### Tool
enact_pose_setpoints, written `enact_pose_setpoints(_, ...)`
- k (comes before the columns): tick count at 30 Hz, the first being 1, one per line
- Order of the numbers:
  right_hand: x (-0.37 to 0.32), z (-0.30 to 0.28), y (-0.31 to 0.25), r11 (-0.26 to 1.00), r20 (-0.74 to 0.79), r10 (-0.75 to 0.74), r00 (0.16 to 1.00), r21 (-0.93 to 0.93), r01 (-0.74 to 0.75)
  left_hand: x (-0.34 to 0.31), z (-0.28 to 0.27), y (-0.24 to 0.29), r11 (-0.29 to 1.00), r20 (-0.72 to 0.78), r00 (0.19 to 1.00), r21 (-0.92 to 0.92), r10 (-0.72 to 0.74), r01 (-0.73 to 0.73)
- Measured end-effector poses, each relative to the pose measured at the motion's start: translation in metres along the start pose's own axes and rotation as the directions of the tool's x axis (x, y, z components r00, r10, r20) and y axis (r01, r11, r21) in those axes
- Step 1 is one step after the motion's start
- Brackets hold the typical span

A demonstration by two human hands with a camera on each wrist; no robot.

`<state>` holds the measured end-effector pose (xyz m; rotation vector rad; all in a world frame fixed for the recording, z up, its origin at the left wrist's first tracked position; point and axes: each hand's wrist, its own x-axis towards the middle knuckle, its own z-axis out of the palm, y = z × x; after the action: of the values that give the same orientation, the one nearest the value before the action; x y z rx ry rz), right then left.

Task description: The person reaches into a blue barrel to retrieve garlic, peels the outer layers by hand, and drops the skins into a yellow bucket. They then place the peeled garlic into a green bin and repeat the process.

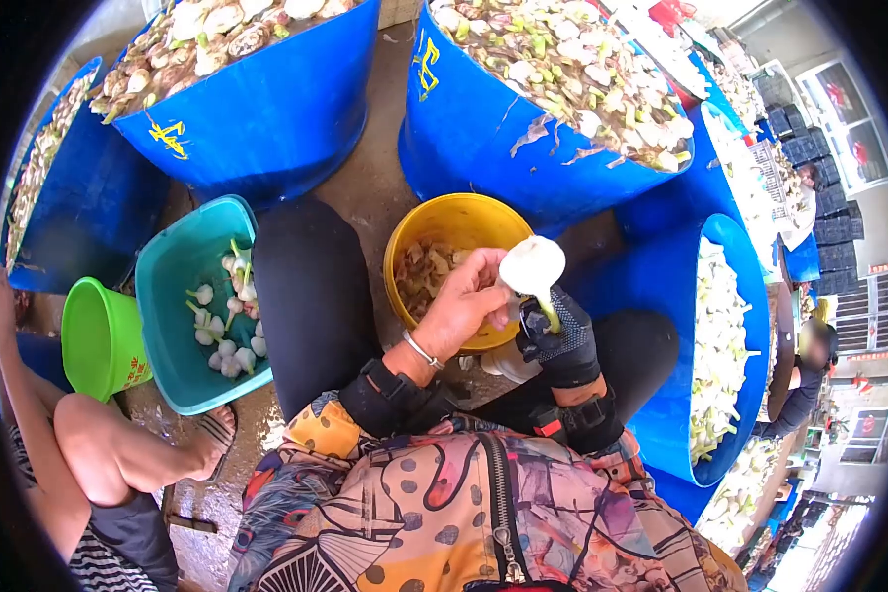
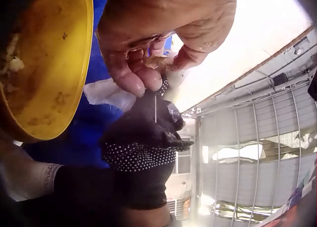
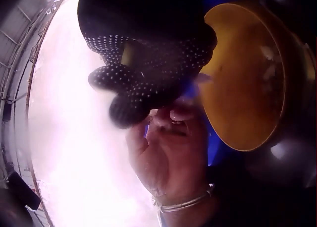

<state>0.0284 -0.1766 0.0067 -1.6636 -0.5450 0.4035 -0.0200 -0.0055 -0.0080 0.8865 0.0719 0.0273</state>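
Note:
The gloved right hand grips a white garlic bulb by its green stem, with the bulb held up past the fingers. Along the dark glove in the left wrist view runs a thin bright metal edge. My bare left hand, with a bracelet at the wrist, is right beside the bulb. Its thumb and fingers pinch a brownish scrap of garlic peel. Both hands are over the edge of a yellow bucket with peelings inside. In the right wrist view the glove hides the bulb.
A teal basin with several trimmed garlic bulbs stands on the left, next to a green bucket. Large blue tubs heaped with garlic surround the legs. Another person's leg is at the lower left.

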Motion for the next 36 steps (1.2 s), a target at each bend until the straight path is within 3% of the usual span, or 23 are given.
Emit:
enact_pose_setpoints(1,0.002,-0.002,0.001,0.968,0.025,-0.117,0.993,-0.219,0.120,0.000,0.001,0.000,1.000,-0.024,1.000,0.001,0.000,0.000)
enact_pose_setpoints(4,0.004,-0.007,0.001,0.991,0.028,0.011,1.000,-0.132,-0.008,0.004,-0.008,-0.008,0.983,-0.096,0.994,0.176,-0.043,0.059)
enact_pose_setpoints(6,0.006,-0.005,-0.007,0.925,0.024,-0.238,0.971,-0.300,0.234,0.005,-0.007,-0.009,0.966,-0.180,0.983,0.259,0.028,0.020)
enact_pose_setpoints(8,-0.002,-0.017,0.011,0.997,-0.020,0.081,0.997,-0.005,-0.081,0.010,-0.010,-0.013,0.971,-0.256,0.965,0.238,0.058,0.005)
enact_pose_setpoints(9,0.003,-0.021,0.001,0.860,0.132,0.158,0.979,0.469,-0.202,0.015,-0.014,-0.016,0.972,-0.308,0.951,0.231,0.036,0.038)
enact_pose_setpoints(10,0.006,-0.025,-0.013,0.499,0.309,0.142,0.940,0.798,-0.337,0.018,-0.021,-0.023,0.981,-0.308,0.951,0.195,0.037,0.025)
enact_pose_setpoints(11,0.008,-0.025,-0.028,0.712,0.069,0.263,0.962,0.659,-0.242,0.022,-0.029,-0.032,0.987,-0.311,0.950,0.158,0.039,0.011)
enact_pose_setpoints(13,0.010,-0.035,-0.037,0.875,-0.242,0.182,0.953,0.482,-0.045,0.025,-0.030,-0.032,0.995,-0.315,0.949,0.092,-0.012,0.043)
enact_pose_setpoints(14,0.017,-0.054,-0.049,0.549,-0.154,0.279,0.948,0.835,-0.025,0.026,-0.031,-0.034,0.987,-0.302,0.953,0.151,0.002,0.046)
enact_pose_setpoints(15,0.015,-0.075,-0.057,0.638,-0.258,0.275,0.926,0.770,0.025,0.029,-0.032,-0.039,0.977,-0.288,0.957,0.210,0.015,0.048)
enact_pose_setpoints(16,0.025,-0.105,-0.045,0.613,-0.403,0.169,0.899,0.757,0.225,0.032,-0.035,-0.046,0.963,-0.274,0.961,0.266,0.030,0.046)
enact_pose_setpoints(17,0.030,-0.139,-0.041,0.544,-0.223,-0.182,0.958,0.788,0.288,0.033,-0.039,-0.055,0.905,-0.258,0.965,0.419,0.037,0.077)
enact_pose_setpoints(20,0.033,-0.155,-0.110,0.567,-0.630,-0.178,0.756,0.562,0.602,0.026,-0.015,-0.035,0.529,-0.141,0.981,0.847,0.130,0.052)
enact_pose_setpoints(21,0.043,-0.168,-0.104,0.895,-0.637,-0.440,0.633,-0.254,0.367,0.024,-0.010,-0.027,0.510,-0.107,0.994,0.855,0.005,0.090)
enact_pose_setpoints(23,0.074,-0.187,-0.102,0.898,-0.499,-0.378,0.780,-0.401,0.178,0.026,-0.009,-0.036,0.362,-0.003,1.000,0.932,-0.001,0.003)
enact_pose_setpoints(24,0.095,-0.191,-0.108,0.908,-0.342,-0.173,0.924,0.308,0.284,0.029,-0.009,-0.040,0.285,0.046,0.999,0.958,-0.010,-0.041)
enact_pose_setpoints(25,0.119,-0.183,-0.114,0.955,-0.290,-0.287,0.913,-0.009,0.297,0.029,-0.003,-0.034,0.274,0.055,0.997,0.961,-0.053,-0.039)
enact_pose_setpoints(26,0.146,-0.174,-0.120,0.897,-0.203,-0.375,0.904,-0.325,0.300,0.031,-0.002,-0.032,0.290,0.055,0.997,0.956,-0.053,-0.037)
enact_pose_setpoints(28,0.218,-0.191,-0.105,0.892,-0.174,-0.236,0.956,-0.430,0.142,0.032,-0.003,-0.031,0.324,0.048,0.998,0.946,-0.048,-0.029)
enact_pose_setpoints(31,0.308,-0.213,-0.076,0.616,-0.094,-0.169,0.981,-0.787,0.031,0.033,-0.011,-0.031,0.334,0.010,1.000,0.943,-0.025,-0.001)
enact_pose_setpoints(33,0.331,-0.203,-0.074,0.438,0.064,-0.015,0.998,-0.897,0.064,0.033,-0.011,-0.026,0.289,-0.038,0.999,0.956,-0.027,0.044)
enact_pose_setpoints(34,0.339,-0.196,-0.065,0.351,0.128,-0.056,0.990,-0.926,0.139,0.034,-0.010,-0.025,0.267,-0.062,0.998,0.961,-0.029,0.067)
enact_pose_setpoints(36,0.347,-0.180,-0.061,0.281,0.165,0.038,0.986,-0.948,0.148,0.035,-0.007,-0.021,0.260,-0.055,0.998,0.964,0.004,0.052)
